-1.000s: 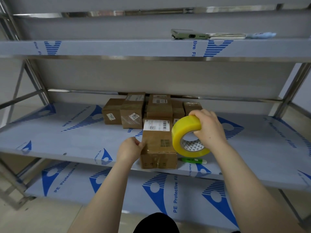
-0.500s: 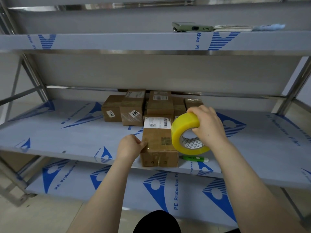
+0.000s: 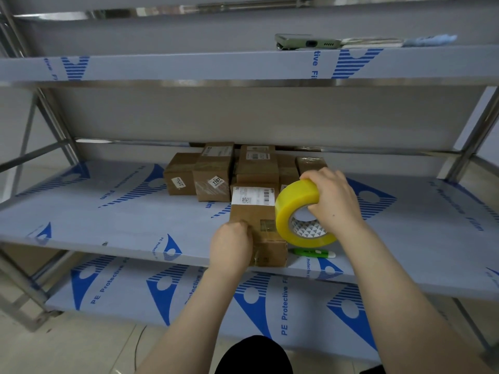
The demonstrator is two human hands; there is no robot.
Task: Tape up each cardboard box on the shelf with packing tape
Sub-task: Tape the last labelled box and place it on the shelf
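A cardboard box (image 3: 256,214) with a white barcode label lies at the front edge of the middle shelf (image 3: 108,220). My left hand (image 3: 231,247) rests on the box's near left corner, fingers curled against its top and front face. My right hand (image 3: 333,201) grips a yellow roll of packing tape (image 3: 297,209), held on edge just right of the box and partly over it. Clear tape shows on the box's front face. Several more cardboard boxes (image 3: 216,174) are stacked at the back of the shelf.
A green and white pen-like cutter (image 3: 310,253) lies on the shelf right of the box, under the tape roll. A phone (image 3: 307,43) and flat items lie on the upper shelf. Steel uprights flank both sides. A lower shelf (image 3: 135,298) sits beneath.
My left hand has slid from the box's left side onto its near corner and front face. The tape roll and my right hand stay almost where they were.
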